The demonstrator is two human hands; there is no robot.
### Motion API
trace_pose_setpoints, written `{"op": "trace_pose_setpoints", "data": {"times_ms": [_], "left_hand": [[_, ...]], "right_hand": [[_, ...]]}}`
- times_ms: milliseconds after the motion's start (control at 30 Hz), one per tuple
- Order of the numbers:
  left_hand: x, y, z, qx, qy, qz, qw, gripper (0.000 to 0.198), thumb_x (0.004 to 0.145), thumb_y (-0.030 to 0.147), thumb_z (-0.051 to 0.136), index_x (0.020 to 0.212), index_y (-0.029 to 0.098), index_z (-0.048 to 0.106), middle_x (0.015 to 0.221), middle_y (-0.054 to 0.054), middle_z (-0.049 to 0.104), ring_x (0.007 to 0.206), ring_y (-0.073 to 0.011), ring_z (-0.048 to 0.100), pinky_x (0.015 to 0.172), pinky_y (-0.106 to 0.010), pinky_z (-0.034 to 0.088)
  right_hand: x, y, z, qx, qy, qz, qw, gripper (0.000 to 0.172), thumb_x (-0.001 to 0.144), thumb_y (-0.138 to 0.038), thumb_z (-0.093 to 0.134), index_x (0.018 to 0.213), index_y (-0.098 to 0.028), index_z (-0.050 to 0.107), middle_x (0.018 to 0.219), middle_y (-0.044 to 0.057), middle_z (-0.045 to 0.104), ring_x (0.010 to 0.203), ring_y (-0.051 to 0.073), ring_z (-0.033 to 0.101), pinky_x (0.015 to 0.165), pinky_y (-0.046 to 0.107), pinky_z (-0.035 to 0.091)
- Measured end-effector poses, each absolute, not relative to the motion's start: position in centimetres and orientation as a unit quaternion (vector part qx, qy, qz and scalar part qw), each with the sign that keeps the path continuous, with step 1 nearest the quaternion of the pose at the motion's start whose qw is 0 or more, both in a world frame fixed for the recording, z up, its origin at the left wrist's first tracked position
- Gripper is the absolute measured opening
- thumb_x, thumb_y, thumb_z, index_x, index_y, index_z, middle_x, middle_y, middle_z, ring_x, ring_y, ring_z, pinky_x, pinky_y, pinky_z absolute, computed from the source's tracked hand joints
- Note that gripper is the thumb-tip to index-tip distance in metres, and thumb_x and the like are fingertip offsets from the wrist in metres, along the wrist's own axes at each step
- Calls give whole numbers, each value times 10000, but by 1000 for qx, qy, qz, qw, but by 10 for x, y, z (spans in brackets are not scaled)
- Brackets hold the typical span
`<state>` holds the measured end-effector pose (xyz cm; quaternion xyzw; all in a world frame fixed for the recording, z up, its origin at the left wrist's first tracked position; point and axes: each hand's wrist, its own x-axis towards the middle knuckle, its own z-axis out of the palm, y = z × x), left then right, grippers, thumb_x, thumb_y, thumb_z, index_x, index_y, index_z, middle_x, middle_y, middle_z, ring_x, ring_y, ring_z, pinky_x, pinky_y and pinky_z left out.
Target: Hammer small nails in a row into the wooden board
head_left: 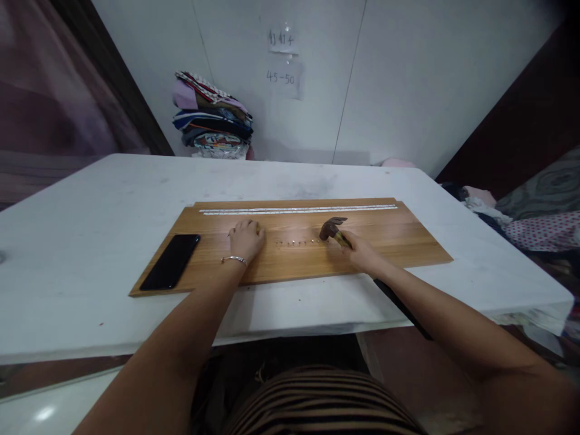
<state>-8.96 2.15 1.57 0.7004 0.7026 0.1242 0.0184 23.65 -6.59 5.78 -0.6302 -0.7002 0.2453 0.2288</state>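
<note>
A wooden board [290,266] lies flat on the white table. My right hand [361,252] is closed round the handle of a claw hammer [330,228], whose head is just above or on the board; which one I cannot tell. Left of the hammer head, several small nails [299,243] form a row across the board's middle. My left hand [246,240] rests on the board left of the nails, its fingers curled; what they hold, if anything, is too small to make out. Two thin white strips [294,211] run along the board's far edge.
A black phone [170,261] lies on the board's left end. The white table [90,241] extends around the board. Folded clothes [215,121] are stacked behind the table against the wall, and papers with writing [284,77] hang there. More fabric [539,232] lies at the right.
</note>
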Motion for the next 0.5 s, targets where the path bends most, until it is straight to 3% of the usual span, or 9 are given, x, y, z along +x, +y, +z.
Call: {"op": "trace_pose_setpoints", "data": {"times_ms": [200, 500], "left_hand": [[-90, 22, 15, 704, 699, 122, 18, 391, 967, 359, 409, 1110, 181, 726, 1330, -167, 667, 1266, -345, 567, 1064, -506, 422], [-89, 20, 18, 702, 701, 124, 20, 397, 968, 350, 397, 1120, 189, 726, 1340, -160, 669, 1277, -340, 562, 1073, -502, 419]], "right_hand": [[237, -66, 60, -623, -703, 252, 231, 349, 879, -305, 570, 1196, -206, 676, 1087, 96, 757, 976, 277, 677, 828, 368, 519], [238, -65, 56, -625, -704, 244, 231, 377, 856, -225, 556, 1216, -211, 667, 1116, 101, 756, 999, 280, 678, 863, 383, 524]]}}
